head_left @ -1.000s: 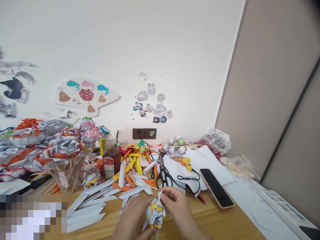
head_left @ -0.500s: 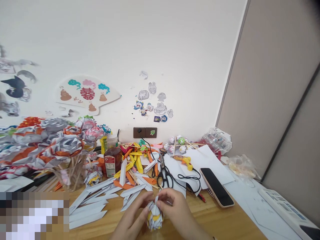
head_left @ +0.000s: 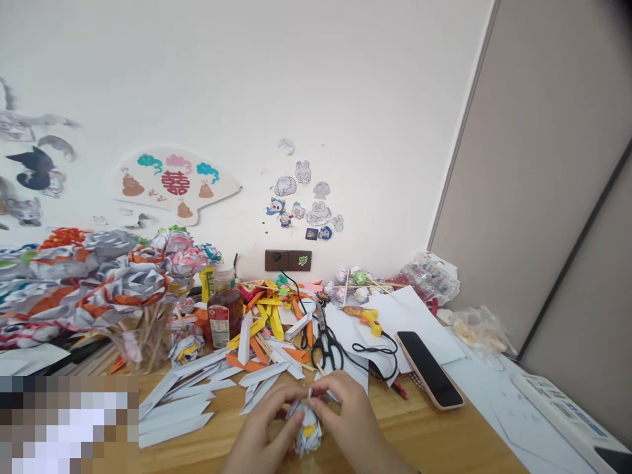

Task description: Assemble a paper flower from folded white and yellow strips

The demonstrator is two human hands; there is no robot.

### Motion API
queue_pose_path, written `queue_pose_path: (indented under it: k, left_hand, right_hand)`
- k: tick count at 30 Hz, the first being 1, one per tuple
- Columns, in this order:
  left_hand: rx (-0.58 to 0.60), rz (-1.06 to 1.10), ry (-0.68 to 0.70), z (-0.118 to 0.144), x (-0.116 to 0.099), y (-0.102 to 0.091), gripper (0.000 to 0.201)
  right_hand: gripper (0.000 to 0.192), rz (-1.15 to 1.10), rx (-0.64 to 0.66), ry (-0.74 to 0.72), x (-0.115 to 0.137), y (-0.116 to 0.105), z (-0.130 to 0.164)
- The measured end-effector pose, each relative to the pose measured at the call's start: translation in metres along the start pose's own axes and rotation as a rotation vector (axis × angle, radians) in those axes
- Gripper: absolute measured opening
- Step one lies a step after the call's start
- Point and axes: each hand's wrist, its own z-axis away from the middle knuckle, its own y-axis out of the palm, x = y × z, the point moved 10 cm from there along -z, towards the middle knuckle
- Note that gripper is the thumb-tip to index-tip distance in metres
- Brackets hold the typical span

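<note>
A small white and yellow folded-paper flower (head_left: 309, 431) is held between my two hands just above the front of the wooden table. My left hand (head_left: 274, 421) curls round its left side, thumb and fingers closed on it. From the right, my right hand (head_left: 340, 408) pinches a white paper piece at the flower's top. Beyond my hands lie black-handled scissors (head_left: 326, 345), partly over loose paper. White folded paper strips (head_left: 180, 395) are spread to the left, with yellow strips (head_left: 269, 319) and orange ones farther back.
A yellow glue gun (head_left: 368, 318) with a black cord rests on white paper (head_left: 409, 309). To the right lies a phone (head_left: 429, 372). A bottle of brown liquid (head_left: 226, 313) stands near the wall. Large paper flowers (head_left: 133, 283) crowd the left, some in a clear container (head_left: 143, 345).
The paper flower has turned slightly in my hands, and my fingers have shifted a little at its top. The whole view has moved slightly.
</note>
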Motion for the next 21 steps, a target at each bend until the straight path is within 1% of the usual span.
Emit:
queue_pose_path:
  k: [3, 5, 8, 12, 15, 17, 19, 21]
  left_hand:
    - [0.023, 0.075, -0.066, -0.002, 0.005, 0.003, 0.018]
    - [0.045, 0.141, -0.108, -0.003, 0.008, 0.006, 0.015]
    - [0.028, 0.246, -0.182, -0.005, 0.018, 0.006, 0.011]
    - [0.021, 0.319, -0.233, -0.006, 0.028, 0.008, 0.023]
    - [0.058, 0.376, -0.272, -0.007, 0.032, 0.012, 0.033]
    - [0.100, 0.411, -0.304, -0.009, 0.034, 0.015, 0.038]
    - [0.164, 0.432, -0.345, -0.010, 0.036, 0.019, 0.043]
    - [0.238, 0.423, -0.390, -0.011, 0.038, 0.022, 0.044]
  right_hand:
    - [0.015, 0.039, 0.012, -0.069, 0.009, 0.001, 0.001]
    - [0.015, 0.046, 0.019, -0.073, 0.010, 0.002, 0.002]
    - [0.015, 0.051, 0.031, -0.021, 0.008, 0.003, 0.003]
    - [0.013, 0.031, 0.045, 0.088, 0.000, 0.004, 0.002]
    - [0.008, -0.075, 0.089, 0.168, -0.005, 0.008, 0.002]
    - [0.006, -0.203, 0.120, 0.206, -0.006, 0.012, 0.002]
    - [0.006, -0.346, 0.143, 0.246, -0.008, 0.016, 0.003]
    - [0.009, -0.449, 0.172, 0.287, -0.009, 0.022, 0.004]
